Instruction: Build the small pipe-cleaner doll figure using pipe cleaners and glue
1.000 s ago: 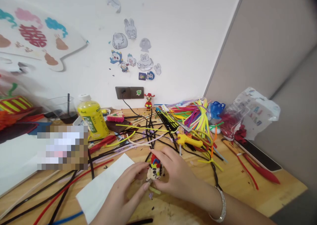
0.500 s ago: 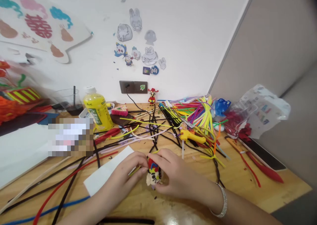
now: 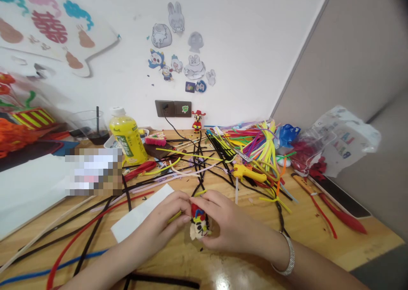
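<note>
Low in the middle of the view, a small figurine (image 3: 200, 226) with a cream face, black markings and red, blue and yellow parts sits between my hands. It is tilted with its face toward me. My right hand (image 3: 229, 222), wearing a sparkling bracelet (image 3: 290, 256), curls round its right side, thumb at the lower edge. The bent fingers of my left hand (image 3: 172, 209) close against its upper left side. A yellow fuzzy stem (image 3: 174, 217) shows beneath the left fingers. My fingertips hide the far end of the figurine.
Black pipe cleaners (image 3: 199, 166) and other colours litter the wooden table. A yellow glue gun (image 3: 248, 173), red-handled pliers (image 3: 140, 171), a yellow drink bottle (image 3: 129, 139) and white paper (image 3: 140, 215) lie around. A similar red-hatted figurine (image 3: 198, 122) stands by the wall.
The view has shifted slightly. Both hands keep nearly the same hold on the figurine, whose face has turned a little more into view.
</note>
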{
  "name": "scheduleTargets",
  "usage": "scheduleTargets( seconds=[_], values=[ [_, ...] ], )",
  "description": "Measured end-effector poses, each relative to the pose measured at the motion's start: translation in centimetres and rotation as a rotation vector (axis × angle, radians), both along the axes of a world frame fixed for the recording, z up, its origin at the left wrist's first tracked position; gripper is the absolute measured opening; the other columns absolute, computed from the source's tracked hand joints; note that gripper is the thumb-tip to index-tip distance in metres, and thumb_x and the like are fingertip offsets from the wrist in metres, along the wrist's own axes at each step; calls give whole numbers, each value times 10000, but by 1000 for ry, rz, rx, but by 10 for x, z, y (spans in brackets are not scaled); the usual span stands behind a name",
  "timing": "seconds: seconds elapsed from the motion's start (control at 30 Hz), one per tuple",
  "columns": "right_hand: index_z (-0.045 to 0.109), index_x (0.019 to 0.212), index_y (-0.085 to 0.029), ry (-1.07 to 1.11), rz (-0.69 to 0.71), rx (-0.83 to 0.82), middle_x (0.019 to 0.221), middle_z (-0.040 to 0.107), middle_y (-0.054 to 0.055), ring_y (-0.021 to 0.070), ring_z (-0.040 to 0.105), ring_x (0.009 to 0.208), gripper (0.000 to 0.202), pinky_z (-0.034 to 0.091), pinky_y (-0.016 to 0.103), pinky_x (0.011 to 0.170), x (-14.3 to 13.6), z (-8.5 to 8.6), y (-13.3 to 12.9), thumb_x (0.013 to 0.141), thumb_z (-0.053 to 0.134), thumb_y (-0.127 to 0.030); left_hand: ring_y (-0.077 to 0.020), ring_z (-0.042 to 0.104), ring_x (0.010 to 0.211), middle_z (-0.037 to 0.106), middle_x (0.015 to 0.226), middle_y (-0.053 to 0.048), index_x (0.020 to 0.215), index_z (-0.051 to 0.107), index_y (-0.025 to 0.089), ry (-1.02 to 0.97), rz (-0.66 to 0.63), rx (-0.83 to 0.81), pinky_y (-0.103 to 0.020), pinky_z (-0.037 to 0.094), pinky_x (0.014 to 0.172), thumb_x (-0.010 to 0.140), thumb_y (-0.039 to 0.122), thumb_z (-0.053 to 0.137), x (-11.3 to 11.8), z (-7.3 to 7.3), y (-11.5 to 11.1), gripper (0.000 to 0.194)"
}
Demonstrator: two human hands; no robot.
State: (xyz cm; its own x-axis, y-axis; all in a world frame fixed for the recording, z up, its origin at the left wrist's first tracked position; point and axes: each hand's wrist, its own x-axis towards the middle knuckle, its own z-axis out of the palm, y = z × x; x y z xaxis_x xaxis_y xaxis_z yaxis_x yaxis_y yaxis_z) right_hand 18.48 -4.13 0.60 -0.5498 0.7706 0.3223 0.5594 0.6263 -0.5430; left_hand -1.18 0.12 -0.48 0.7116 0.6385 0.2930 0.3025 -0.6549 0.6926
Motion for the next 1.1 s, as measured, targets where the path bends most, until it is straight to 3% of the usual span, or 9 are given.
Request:
scheduleTargets(
  seconds=[0.27,0.67,1.1],
  values=[
    [413,1228,-198,13,1,-41,1069,499,81,196,474,960,585,420,320,823,-1,3,-1,674,593,-156,-132,551,744,571,775,-2,733,537,207,8,59,4,-216,444,698,833,204,451,2,1,-2,132],
    [407,1240,-208,84,20,-112,1091,491,69,183,482,982,641,400,308,876,-2,5,-4,641,628,-155,-127,538,693,562,732,-1,712,525,203,-74,24,47,-208,439,646,850,237,444,1,-4,-5,163],
    [392,1257,-216,112,-45,-63,1074,489,63,180,488,988,655,400,322,890,2,-1,1,653,643,-193,-139,599,775,640,824,-41,832,643,216,-112,17,169,-229,482,696,837,206,482,-3,-3,1,161]
  ],
)
